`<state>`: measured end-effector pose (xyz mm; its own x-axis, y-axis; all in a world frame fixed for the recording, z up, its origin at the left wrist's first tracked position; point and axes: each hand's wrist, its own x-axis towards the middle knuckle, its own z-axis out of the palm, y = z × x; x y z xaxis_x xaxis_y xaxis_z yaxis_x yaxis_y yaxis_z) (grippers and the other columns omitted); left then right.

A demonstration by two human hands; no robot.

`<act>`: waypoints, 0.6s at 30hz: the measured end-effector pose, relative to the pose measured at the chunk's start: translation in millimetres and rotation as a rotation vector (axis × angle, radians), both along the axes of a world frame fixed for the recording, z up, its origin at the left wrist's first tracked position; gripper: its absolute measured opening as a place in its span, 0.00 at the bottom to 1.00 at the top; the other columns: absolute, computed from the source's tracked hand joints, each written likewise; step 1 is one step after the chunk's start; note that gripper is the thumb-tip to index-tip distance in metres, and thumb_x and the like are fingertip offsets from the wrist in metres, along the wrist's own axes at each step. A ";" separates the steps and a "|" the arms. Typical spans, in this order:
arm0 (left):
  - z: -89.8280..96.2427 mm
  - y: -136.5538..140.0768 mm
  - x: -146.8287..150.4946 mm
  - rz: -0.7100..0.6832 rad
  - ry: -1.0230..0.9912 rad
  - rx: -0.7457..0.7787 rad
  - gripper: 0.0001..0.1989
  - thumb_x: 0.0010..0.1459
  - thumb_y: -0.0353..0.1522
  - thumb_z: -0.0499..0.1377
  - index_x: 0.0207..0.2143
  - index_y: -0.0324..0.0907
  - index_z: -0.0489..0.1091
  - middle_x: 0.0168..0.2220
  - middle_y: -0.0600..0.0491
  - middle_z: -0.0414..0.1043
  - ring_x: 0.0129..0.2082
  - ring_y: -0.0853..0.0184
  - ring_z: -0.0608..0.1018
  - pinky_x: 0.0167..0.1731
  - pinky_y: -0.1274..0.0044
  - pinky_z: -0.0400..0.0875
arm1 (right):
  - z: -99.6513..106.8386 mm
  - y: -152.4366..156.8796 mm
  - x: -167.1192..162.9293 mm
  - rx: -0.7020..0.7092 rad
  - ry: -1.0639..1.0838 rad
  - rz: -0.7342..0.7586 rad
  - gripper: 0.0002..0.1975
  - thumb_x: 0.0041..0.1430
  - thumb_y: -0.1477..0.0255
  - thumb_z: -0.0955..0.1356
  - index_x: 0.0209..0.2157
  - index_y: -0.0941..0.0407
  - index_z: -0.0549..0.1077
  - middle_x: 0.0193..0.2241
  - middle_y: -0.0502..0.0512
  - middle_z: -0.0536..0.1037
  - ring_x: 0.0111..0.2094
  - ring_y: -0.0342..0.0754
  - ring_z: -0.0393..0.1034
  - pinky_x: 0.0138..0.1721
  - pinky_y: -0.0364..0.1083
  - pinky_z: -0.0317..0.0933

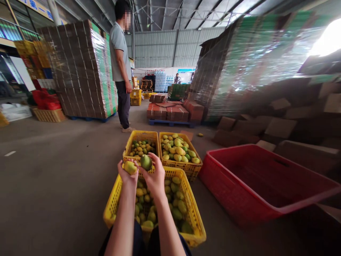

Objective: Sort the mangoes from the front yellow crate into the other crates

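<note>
The grey floor [66,177] carries yellow crates [114,201] and a red tub [226,188].

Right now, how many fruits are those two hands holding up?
2: a yellow fruit in the left hand and a green fruit in the right hand. I can't see any hidden.

The rear wall [156,49] is ribbed above, white below. The floor [53,170] is grey. Bright light [327,39] shows upper right.
</note>
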<state>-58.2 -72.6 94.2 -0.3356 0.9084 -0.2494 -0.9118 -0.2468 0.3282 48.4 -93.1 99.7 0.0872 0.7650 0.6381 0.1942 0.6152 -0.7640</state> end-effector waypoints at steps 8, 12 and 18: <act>13.2 -7.2 16.2 0.221 0.506 -0.021 0.17 0.51 0.44 0.54 0.19 0.42 0.63 0.16 0.57 0.66 0.16 0.72 0.69 0.23 0.79 0.63 | 1.8 7.4 25.4 -0.163 0.152 0.208 0.25 0.43 0.68 0.77 0.44 0.53 0.71 0.42 0.55 0.78 0.44 0.52 0.74 0.44 0.50 0.68; 15.3 -3.4 30.2 0.225 0.465 -0.065 0.15 0.49 0.45 0.55 0.23 0.43 0.63 0.18 0.59 0.66 0.19 0.72 0.71 0.26 0.78 0.64 | -1.2 7.5 27.0 -0.128 0.153 0.269 0.21 0.44 0.70 0.77 0.42 0.52 0.72 0.43 0.54 0.77 0.46 0.51 0.72 0.48 0.50 0.67; 14.3 -2.8 35.8 0.240 0.490 0.003 0.15 0.51 0.45 0.56 0.22 0.43 0.63 0.20 0.58 0.66 0.22 0.71 0.71 0.30 0.78 0.65 | -1.9 8.0 38.4 -0.072 0.081 0.270 0.20 0.45 0.68 0.77 0.42 0.51 0.75 0.42 0.54 0.75 0.45 0.51 0.72 0.45 0.50 0.69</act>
